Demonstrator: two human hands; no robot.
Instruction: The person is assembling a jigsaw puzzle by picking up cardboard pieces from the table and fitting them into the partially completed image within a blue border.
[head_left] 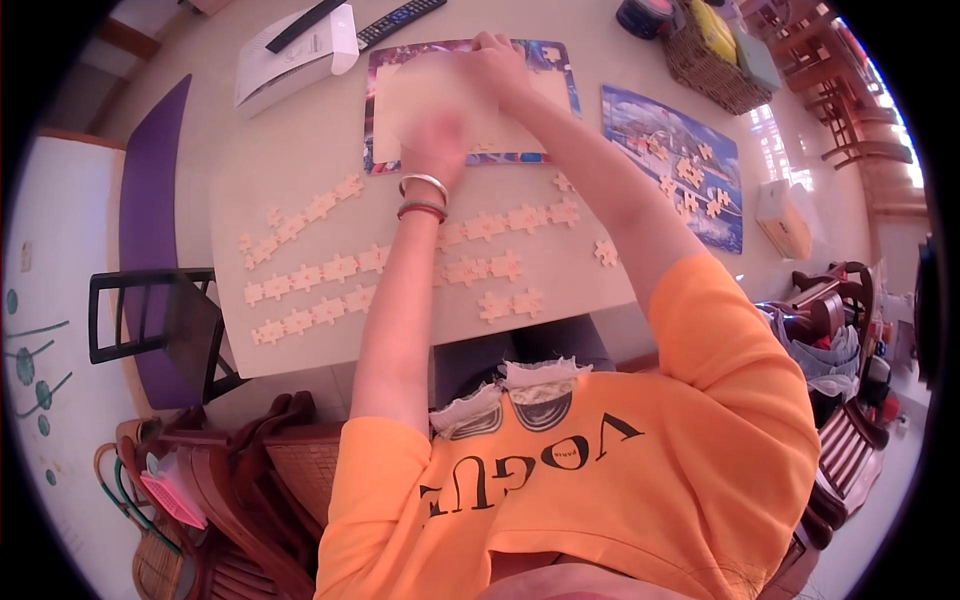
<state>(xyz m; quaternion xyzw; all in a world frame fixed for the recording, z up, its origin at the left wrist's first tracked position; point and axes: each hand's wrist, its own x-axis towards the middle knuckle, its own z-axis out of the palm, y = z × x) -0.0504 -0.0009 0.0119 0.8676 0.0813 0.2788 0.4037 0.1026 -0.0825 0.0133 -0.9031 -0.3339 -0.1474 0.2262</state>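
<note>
A flat puzzle board [371, 125] with a colourful printed border and a pale middle lies at the far side of the table. My right hand [503, 75] is over its far edge with bent fingers; anything between them is hidden. Over the pale middle is my left hand [437, 135], its fingers smeared by blur. Bracelets circle the left wrist. Pale jigsaw pieces [320, 271] run in several joined rows across the table nearer to me, partly behind my left forearm. One loose piece [606, 252] lies near my right forearm.
Right of the board, more pieces [690, 172] rest on a blue picture sheet [728, 165]. A wicker basket [700, 65], a jar [643, 18] and a small box [783, 218] stand farther right. A white box [300, 62] and a remote control [402, 22] are at the back left.
</note>
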